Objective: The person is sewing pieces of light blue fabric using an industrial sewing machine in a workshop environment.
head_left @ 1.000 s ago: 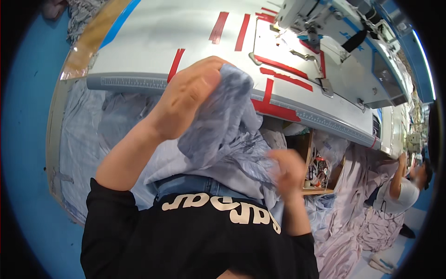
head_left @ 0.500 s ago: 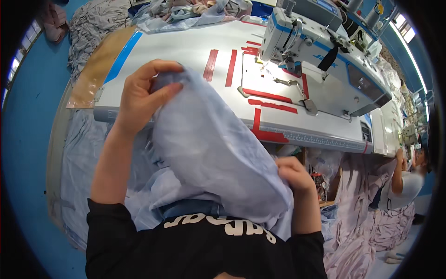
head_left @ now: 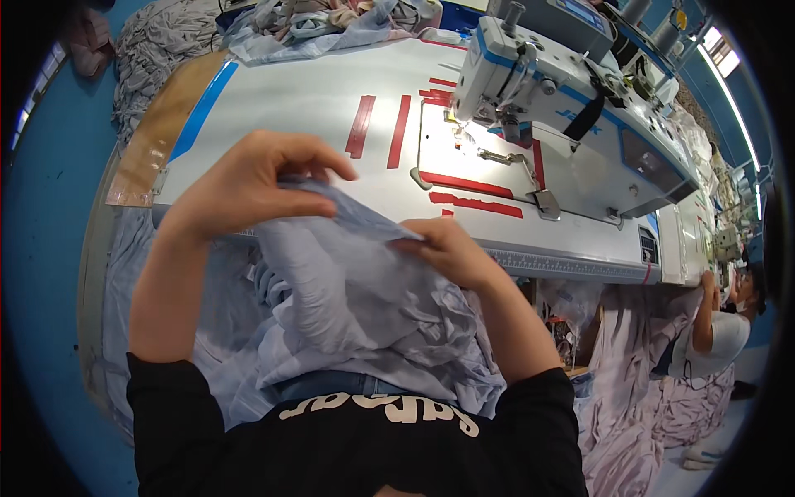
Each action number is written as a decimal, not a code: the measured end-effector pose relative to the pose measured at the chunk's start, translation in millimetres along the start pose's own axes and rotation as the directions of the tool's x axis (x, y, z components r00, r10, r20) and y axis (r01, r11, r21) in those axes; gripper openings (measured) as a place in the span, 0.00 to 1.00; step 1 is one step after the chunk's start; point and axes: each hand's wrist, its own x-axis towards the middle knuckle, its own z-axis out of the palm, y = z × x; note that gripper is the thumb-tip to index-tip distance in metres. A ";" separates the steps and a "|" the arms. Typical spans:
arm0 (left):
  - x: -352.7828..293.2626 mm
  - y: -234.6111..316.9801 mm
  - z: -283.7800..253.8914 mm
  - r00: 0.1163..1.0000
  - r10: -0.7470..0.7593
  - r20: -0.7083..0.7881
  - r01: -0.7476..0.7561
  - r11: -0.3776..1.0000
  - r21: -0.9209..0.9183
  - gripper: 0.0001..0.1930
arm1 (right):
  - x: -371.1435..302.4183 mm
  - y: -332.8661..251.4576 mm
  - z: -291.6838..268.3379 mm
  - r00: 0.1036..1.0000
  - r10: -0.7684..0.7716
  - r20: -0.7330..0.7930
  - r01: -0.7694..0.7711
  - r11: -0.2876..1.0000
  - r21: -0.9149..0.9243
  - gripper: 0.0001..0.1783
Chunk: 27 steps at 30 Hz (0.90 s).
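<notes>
A light blue fabric piece (head_left: 323,273) hangs in soft folds between my hands, over my lap. My left hand (head_left: 257,182) curls around its upper left edge, the fabric lying between thumb and fingers, while the index fingertip stands off it. With thumb and fingers pinched together, my right hand (head_left: 451,253) grips the edge on the other side, close to the left hand. Both hands are just in front of the sewing table's near edge. Beyond them, on the right, stands a white and blue sewing machine (head_left: 571,108) with its needle area lit.
Red tape strips (head_left: 360,128) mark the white tabletop (head_left: 290,99). Crumpled fabric (head_left: 331,29) lies at the back, and a grey heap (head_left: 161,62) at the far left. Pinkish cloth (head_left: 629,356) hangs at the right, near another person (head_left: 720,323) at work.
My right hand has moved up and left, bringing its edge close to my left hand. The left hand is slightly lower, with index and thumb wider apart. The stretched fabric has gathered into folds.
</notes>
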 end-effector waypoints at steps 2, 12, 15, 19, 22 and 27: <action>-10.9 -16.4 -23.1 0.973 -0.223 0.057 0.211 0.963 0.167 0.13 | -7.9 10.9 -25.8 0.996 -0.012 -0.088 0.024 0.991 0.129 0.07; 62.0 -155.3 -36.0 0.931 -0.300 -0.206 0.291 0.954 -0.076 0.06 | -26.5 48.3 -52.1 0.941 0.331 -0.063 -0.312 0.926 0.213 0.14; 102.2 -199.2 -8.5 0.926 -0.283 -0.249 0.215 0.939 -0.268 0.07 | -28.4 40.9 -50.9 0.888 0.429 -0.163 -0.444 0.894 -0.068 0.13; 128.6 -198.8 11.0 0.965 -0.221 -0.144 0.179 0.950 -0.254 0.09 | -43.1 35.1 -62.1 0.858 0.425 -0.288 -0.483 0.859 -0.170 0.11; 138.1 -185.3 -6.9 0.952 -0.305 0.000 0.293 0.913 -0.283 0.11 | -49.6 42.9 -71.5 0.831 0.434 -0.349 -0.487 0.870 -0.079 0.10; 132.1 -174.3 -25.8 0.922 -0.329 0.205 0.364 0.916 -0.167 0.11 | -62.6 52.2 -95.0 0.742 0.548 -0.386 -0.569 0.819 0.071 0.07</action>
